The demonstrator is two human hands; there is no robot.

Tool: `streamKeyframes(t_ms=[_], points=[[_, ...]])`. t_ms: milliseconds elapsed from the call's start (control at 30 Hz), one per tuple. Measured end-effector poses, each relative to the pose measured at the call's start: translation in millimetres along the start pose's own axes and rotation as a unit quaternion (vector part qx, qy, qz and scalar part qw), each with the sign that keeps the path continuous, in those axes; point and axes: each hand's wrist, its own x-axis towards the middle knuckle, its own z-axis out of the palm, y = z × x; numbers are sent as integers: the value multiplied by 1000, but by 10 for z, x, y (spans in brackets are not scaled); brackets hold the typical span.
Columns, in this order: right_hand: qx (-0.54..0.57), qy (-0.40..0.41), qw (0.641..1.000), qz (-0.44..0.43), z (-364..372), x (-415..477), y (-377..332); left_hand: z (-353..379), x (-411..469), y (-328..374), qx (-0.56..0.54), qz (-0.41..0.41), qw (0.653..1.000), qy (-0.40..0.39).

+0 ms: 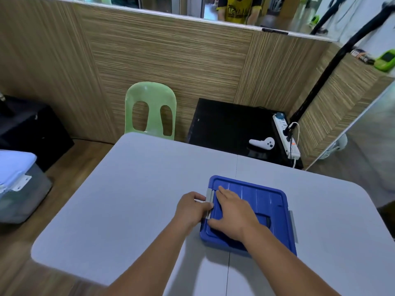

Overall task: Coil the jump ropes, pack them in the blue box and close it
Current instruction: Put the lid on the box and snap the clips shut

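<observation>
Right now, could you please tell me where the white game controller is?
In the head view, the white controller lies on the black stand beyond the table's far right edge, beside the power strip.

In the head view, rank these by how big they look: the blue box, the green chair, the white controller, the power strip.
Largest to smallest as they look:
1. blue box, though it is nearest the camera
2. green chair
3. power strip
4. white controller, close to the strip in apparent size
</observation>
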Motion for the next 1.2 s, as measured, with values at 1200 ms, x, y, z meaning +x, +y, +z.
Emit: streamKeyframes(t_ms=[1200], points=[[755,115,574,295,450,-742,2032,1545,-185,416,663,317,661,-151]])
